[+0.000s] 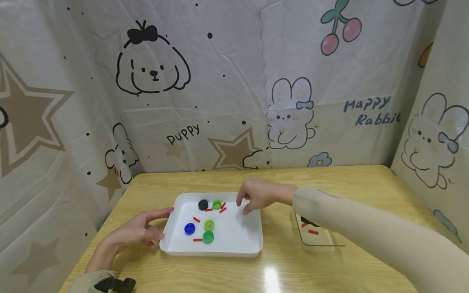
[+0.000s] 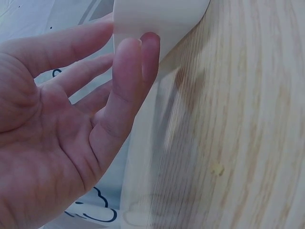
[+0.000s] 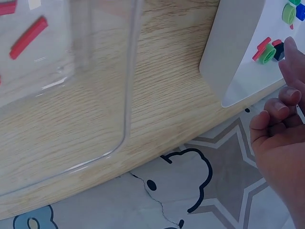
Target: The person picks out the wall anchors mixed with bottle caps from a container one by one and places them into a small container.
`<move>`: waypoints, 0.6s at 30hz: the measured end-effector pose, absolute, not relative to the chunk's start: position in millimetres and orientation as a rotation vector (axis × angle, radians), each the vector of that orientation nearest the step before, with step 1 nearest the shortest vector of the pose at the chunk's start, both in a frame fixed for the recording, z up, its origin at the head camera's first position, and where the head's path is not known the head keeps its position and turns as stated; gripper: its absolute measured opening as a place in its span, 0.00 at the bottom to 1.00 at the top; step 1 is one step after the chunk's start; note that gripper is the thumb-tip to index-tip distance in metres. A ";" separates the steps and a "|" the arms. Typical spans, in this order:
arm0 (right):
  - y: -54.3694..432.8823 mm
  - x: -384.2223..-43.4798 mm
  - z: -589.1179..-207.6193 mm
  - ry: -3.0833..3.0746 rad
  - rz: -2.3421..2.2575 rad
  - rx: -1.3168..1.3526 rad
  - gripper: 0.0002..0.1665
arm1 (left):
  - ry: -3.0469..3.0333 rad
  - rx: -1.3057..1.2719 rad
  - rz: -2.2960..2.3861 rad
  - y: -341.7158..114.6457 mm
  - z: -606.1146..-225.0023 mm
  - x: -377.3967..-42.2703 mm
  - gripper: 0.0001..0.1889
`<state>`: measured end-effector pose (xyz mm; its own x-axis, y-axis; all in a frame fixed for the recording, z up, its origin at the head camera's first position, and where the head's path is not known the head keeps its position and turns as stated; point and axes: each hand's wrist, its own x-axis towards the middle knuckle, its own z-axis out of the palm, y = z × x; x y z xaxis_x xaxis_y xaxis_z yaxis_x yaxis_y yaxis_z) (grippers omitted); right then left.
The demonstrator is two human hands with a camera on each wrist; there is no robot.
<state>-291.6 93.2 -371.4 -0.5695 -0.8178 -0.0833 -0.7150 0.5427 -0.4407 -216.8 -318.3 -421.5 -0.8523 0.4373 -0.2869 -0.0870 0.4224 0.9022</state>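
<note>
A white tray (image 1: 243,248) stands on the table, holding a blue cap (image 1: 189,228), a black cap (image 1: 203,204), several green caps (image 1: 208,237) and several short red sticks (image 1: 197,240). My left hand (image 1: 137,230) touches the tray's left side with its fingertips, fingers mostly straight; in the left wrist view they rest at the white wall (image 2: 157,19). My right hand (image 1: 258,195) hovers over the tray's far right corner, thumb and index finger apart and pointing down, the other fingers bent. Nothing shows between its fingers.
A clear plastic box (image 1: 305,240) sits right of the tray, partly hidden under my right forearm. Inside lie red sticks (image 3: 28,37) and something black (image 1: 309,221). A printed cloth (image 1: 227,101) hangs behind the wooden table (image 1: 220,272).
</note>
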 end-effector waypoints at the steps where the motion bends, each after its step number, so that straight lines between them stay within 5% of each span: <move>1: 91.4 -292.8 -371.3 2.503 -0.523 -1.271 0.11 | 2.196 0.295 1.433 -318.3 -421.2 -217.0 0.47; 18: 71.0 -307.9 -383.0 2.504 -0.495 -1.252 0.12 | 2.161 0.309 1.450 -319.2 -420.5 -217.4 0.47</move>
